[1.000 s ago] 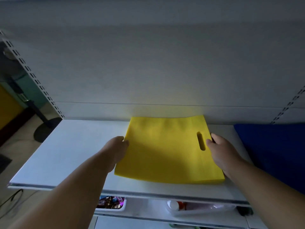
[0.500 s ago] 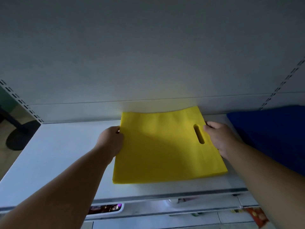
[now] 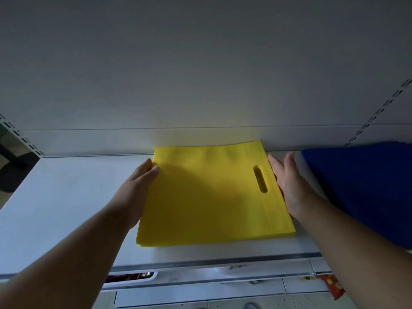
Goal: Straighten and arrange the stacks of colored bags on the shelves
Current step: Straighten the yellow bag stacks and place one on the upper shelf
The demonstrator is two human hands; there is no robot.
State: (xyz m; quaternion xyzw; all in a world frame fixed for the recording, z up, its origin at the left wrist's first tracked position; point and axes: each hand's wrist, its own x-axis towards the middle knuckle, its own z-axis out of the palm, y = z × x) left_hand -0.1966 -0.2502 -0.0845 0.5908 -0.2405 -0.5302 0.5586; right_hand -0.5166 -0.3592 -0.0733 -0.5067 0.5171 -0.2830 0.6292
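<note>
Two flat, straight-fingered hands bracket the soft, light yellow bags (image 3: 211, 197) on the white shelf (image 3: 66, 197), left hand (image 3: 136, 192) then right hand (image 3: 289, 186) against the sides, best squared there, blue bags (image 3: 361, 186) beyond.

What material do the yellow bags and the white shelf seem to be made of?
Yellow bags: probably non-woven fabric, matte; stitched seam along the right side, die-cut handle slot, soft thin layers at the front edge. White shelf: likely painted metal, smooth with a slight sheen.
</note>
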